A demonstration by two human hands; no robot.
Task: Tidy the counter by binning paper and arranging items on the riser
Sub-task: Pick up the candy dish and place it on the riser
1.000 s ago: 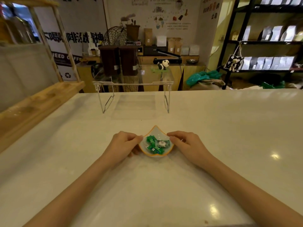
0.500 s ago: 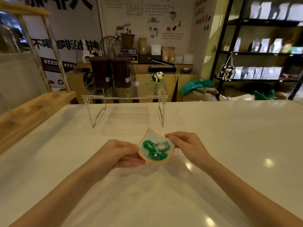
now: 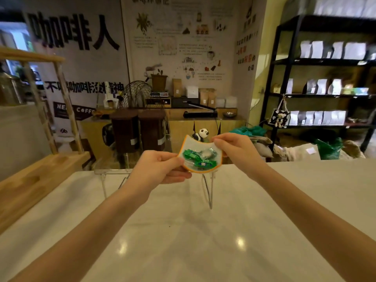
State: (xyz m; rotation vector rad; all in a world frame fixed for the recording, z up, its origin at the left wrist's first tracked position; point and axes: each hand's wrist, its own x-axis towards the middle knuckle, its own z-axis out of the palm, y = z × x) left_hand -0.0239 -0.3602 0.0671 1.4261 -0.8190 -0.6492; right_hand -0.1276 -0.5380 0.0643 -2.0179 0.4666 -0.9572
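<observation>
A small white dish [image 3: 188,142] with an orange rim holds several green wrapped candies [image 3: 190,154] and a silver one. Both hands carry it in the air, level with the top of the clear riser [image 3: 114,171]. My left hand [image 3: 156,169] grips its left edge, thumb on top. My right hand [image 3: 237,148] pinches its right edge. On the riser stand two dark brown canisters [image 3: 138,131] at the left and a small panda figure [image 3: 201,134] just behind the dish. The dish and hands hide the riser's right part.
The white counter [image 3: 203,231] stretches below my arms. A wooden rack [image 3: 36,171] stands along the left edge. Behind the counter are a wooden sideboard [image 3: 203,123] with boxes, green bags [image 3: 248,131] and black shelves [image 3: 325,94] with pouches.
Both hands have lifted the candy dish off the counter and carried it forward and up to the riser's height. My view has tilted up toward the back wall.
</observation>
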